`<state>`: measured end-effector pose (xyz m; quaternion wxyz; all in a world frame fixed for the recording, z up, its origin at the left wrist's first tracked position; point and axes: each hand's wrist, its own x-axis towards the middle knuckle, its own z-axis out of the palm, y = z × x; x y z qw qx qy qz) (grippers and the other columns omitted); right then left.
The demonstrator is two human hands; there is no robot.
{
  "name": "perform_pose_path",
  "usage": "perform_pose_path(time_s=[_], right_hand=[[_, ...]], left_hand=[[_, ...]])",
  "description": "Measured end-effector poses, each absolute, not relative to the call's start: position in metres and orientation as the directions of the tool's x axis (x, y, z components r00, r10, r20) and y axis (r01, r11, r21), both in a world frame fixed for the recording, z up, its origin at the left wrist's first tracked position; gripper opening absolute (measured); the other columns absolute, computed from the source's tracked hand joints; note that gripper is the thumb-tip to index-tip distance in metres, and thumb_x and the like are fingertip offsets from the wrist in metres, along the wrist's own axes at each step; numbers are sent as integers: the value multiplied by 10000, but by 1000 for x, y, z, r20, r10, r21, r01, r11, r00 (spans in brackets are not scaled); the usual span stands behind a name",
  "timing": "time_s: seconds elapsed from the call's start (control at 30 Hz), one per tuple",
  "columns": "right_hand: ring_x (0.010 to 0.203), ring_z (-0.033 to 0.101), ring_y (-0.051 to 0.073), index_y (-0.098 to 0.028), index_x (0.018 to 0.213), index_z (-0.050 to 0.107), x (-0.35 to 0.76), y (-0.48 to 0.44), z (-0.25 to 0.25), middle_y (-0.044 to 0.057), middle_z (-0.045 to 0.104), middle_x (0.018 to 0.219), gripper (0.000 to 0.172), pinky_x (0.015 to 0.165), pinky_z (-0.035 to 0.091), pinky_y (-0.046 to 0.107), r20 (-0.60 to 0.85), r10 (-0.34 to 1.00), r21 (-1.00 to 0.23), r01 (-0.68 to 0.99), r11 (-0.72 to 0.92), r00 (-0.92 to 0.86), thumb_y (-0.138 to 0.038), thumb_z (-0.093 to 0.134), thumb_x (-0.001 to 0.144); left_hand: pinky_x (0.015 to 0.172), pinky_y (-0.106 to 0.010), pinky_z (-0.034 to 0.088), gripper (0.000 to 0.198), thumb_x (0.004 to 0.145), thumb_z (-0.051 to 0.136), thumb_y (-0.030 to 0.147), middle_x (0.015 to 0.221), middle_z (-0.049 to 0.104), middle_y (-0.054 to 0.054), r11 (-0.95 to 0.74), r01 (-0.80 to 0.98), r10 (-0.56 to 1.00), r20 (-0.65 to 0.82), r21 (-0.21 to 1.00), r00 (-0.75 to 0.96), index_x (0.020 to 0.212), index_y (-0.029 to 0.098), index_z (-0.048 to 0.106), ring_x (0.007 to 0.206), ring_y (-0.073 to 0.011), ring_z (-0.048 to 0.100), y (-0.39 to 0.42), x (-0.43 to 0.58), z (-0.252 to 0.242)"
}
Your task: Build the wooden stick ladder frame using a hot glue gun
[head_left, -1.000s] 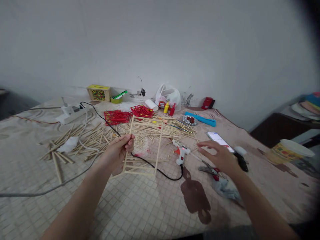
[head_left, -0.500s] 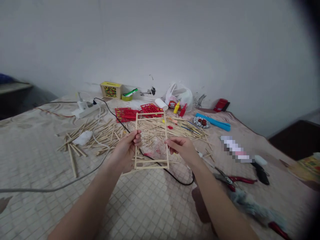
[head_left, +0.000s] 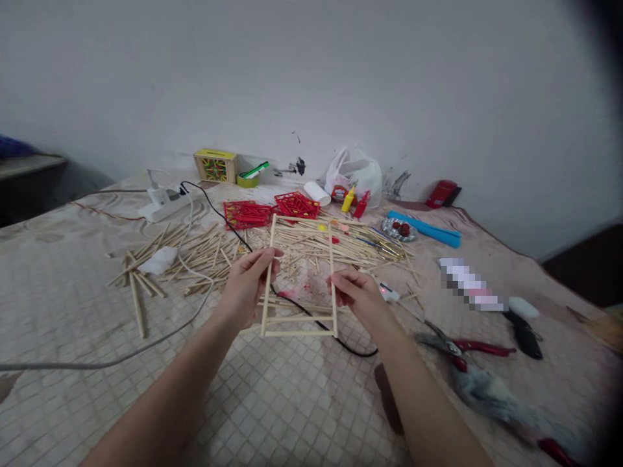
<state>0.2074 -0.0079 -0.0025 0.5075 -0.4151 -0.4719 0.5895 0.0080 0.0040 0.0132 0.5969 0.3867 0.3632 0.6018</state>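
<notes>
I hold a rectangular frame of thin wooden sticks [head_left: 298,320] upright above the bed cover. My left hand [head_left: 249,285] is closed on its left upright. On the right upright my right hand [head_left: 357,296] pinches the stick. Behind the frame lies a heap of loose wooden sticks [head_left: 311,245], and two red-painted stick panels [head_left: 248,214] rest further back. A glue gun [head_left: 389,292] peeks out just right of my right hand, its black cord [head_left: 350,347] running under the frame.
Red-handled pliers [head_left: 455,347] and a phone [head_left: 468,291] lie at the right. A power strip [head_left: 164,202], a small patterned box [head_left: 214,166], paint bottles [head_left: 354,202], a white bag [head_left: 355,175] and a blue strip [head_left: 428,230] stand near the wall. A grey cable [head_left: 121,353] crosses the left.
My right hand came over from the phone side and took hold of the frame's right upright. The frame was lifted upright between both hands. My view turned slightly left.
</notes>
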Motion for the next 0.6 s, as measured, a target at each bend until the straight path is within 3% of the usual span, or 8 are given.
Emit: perform_pose_path(time_s=[0.2,0.4,0.6], right_hand=[[419,434,65,-167,603,643,207,-12,2,-24,556,499,202,404,313,196,20,999,-973,-232,8,-50,-359,706,601],[466,464,84,-166,667,655,209,-10,-1,-25,541,526,205,459,361,213,182,983,-983,-14,183,32,-369,641,693],[512,509,114,-176,783,678,209,-5,-10,-3,595,606,236,507,414,244,231,969,-972,65,226,86,-392,629,701]], left_hand=[[375,-155,209,237,720,610,362,528,492,32,-47,-325,999,46,945,-11,776,134,642,418,-38,331,3,13,10],[385,-152,207,264,749,577,386,495,502,38,-159,-188,987,151,969,-54,830,143,640,397,-26,309,-2,16,11],[373,-175,149,314,735,579,421,482,485,45,-177,-119,983,170,977,-70,844,132,634,375,-27,260,-4,17,15]])
